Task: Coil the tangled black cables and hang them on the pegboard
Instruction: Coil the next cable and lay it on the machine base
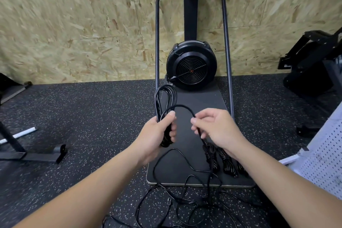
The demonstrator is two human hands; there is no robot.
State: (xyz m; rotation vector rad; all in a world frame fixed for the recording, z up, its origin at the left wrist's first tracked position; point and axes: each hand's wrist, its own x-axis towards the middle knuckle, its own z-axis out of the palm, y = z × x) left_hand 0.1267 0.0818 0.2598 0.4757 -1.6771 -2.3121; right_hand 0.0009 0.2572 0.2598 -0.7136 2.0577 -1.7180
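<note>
My left hand [159, 133] grips a bunch of black cable loops [165, 98] that stand up above my fist. A single strand arches from that bunch over to my right hand [216, 127], which pinches it between thumb and fingers. Below, the loose tangled cable [185, 198] sprawls over the speckled floor and the front edge of the grey platform [187, 155]. Three coiled cable bundles [224, 161] lie side by side on the platform, partly hidden by my right wrist. The white pegboard [325, 153] leans at the right edge.
A black fan-wheel exercise machine [191, 65] with a tall tube frame stands on the platform against the chipboard wall. More black equipment [311, 65] sits at the right. A metal stand's feet [33, 153] and a white bar [20, 134] lie at left.
</note>
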